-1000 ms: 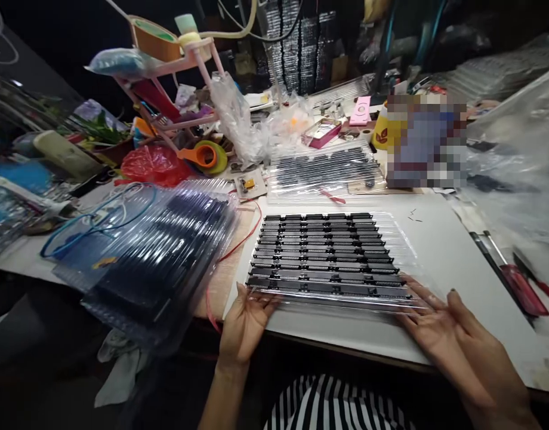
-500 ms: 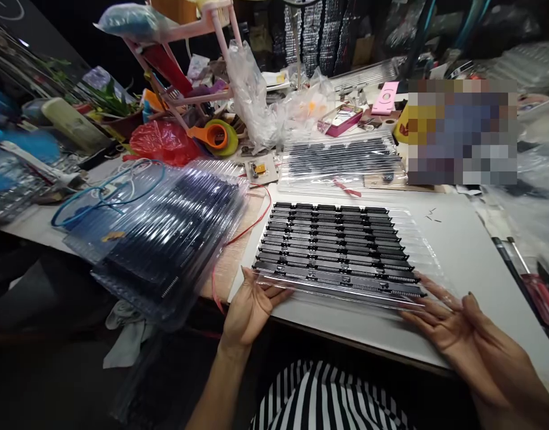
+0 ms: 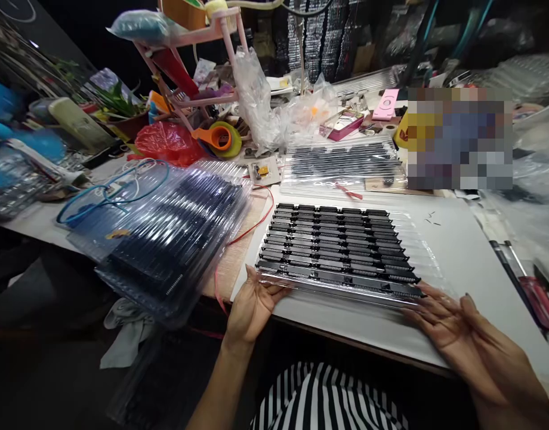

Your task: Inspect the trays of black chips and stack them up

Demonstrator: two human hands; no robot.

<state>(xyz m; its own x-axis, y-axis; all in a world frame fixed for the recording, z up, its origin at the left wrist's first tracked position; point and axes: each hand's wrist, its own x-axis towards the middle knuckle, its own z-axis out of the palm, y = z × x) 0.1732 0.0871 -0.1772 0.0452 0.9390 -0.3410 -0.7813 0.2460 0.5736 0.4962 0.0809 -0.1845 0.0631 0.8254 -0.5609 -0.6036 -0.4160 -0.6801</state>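
Observation:
A clear plastic tray [image 3: 421, 242] lies before me over the white work surface, its near edge close to the table's front. Rows of black comb-like connector parts [image 3: 332, 251] fill most of it, with clear channels bare along the right side. My left hand [image 3: 251, 307] grips the near left corner, fingers reaching beneath and thumb at the edge. At the near right corner, my right hand [image 3: 469, 331] has its fingers under the tray and its thumb raised off to the side. Both palms face up.
Left of the tray is a stack of filled clear trays [image 3: 167, 239] with a blue cable [image 3: 108, 197] on top. Another filled tray [image 3: 341, 164] lies behind. A red-handled screwdriver [image 3: 538, 298] sits at the right. A pink rack [image 3: 203, 36] and plastic bags crowd the back.
The view has shifted slightly. Both hands and the tray keep almost the same position, with the right fingers a little closer in under the corner.

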